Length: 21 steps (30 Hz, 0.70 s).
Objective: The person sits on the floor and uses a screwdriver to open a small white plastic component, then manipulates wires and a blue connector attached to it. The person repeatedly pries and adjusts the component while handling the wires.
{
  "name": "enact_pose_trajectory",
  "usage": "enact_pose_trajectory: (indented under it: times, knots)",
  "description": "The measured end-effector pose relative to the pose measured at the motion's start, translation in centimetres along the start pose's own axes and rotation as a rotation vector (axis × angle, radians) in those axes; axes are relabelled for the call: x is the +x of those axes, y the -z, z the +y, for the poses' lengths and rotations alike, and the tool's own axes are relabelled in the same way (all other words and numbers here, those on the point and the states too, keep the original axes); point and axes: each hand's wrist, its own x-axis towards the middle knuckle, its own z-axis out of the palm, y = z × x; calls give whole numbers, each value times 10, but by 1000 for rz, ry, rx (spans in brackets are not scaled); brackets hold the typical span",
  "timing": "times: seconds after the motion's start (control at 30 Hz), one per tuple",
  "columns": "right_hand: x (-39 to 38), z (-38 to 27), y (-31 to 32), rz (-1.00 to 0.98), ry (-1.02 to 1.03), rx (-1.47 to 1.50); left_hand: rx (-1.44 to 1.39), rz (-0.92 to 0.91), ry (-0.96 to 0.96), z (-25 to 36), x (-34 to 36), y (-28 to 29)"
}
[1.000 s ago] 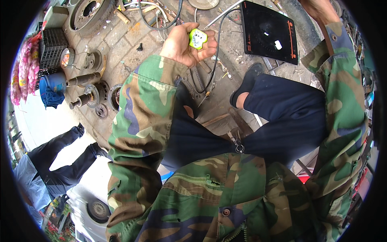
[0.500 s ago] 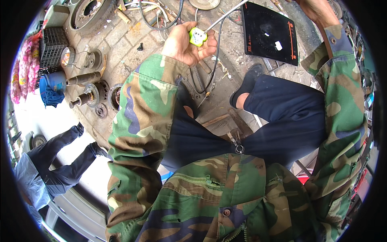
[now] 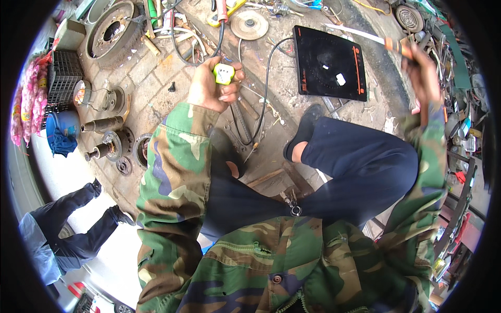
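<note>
Two things held: work seems under way; how much remains is unclear.
Yellow-green block (image 3: 224,74): in the left hand (image 3: 209,87), fingers curled round it, beyond the black cooktop's (image 3: 313,68) left edge.
Long tool (image 3: 391,45): gripped in the blurred right hand (image 3: 421,75), tip past the cooktop's upper edge.

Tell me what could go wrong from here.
The right hand holds a long tool; if its tip slipped near the left hand, which grips a yellow-green block, it could jab that hand. The black cable loops down between the shoes, so a foot might snag it. The larger white piece lying on the black hotplate could get knocked off.
</note>
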Motion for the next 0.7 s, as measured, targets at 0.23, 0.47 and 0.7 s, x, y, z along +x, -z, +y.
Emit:
enact_pose_trajectory:
  times: [0.23,0.47,0.7]
  knots:
    - [-129,215,91,430,-297,350,-130,2,-258,17,13,28]
    - [-176,358,98,584,-283,-84,-161,21,-301,5,48,80]
    - [-202,432,79,593,108,-1268,-32,510,-334,-6,124,128]
